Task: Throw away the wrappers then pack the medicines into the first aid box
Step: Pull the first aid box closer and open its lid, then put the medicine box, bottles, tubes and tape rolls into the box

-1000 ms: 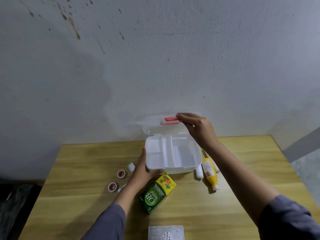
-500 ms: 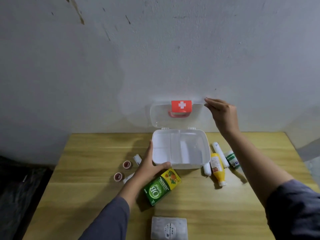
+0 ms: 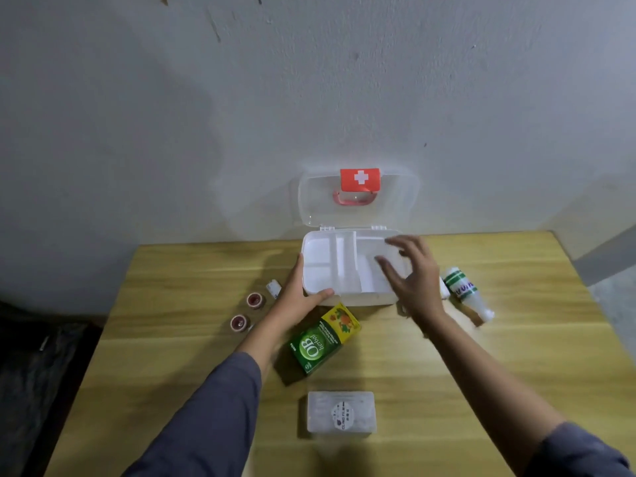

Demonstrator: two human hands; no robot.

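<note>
Right hand [image 3: 411, 280] dropped from lid [image 3: 358, 201] to hover over the open box [image 3: 318, 266]

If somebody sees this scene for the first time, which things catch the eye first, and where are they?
The open first aid box stands at the table's far edge, its clear lid upright against the wall, showing a red cross label. The left hand holds its front left corner; the right hand hovers over its right side. A green and yellow medicine carton lies in front.

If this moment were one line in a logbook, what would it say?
box: first aid box, lid up | left hand: holding box's front-left corner | right hand: open over tray, empty | medicines: on table, unpacked
</note>
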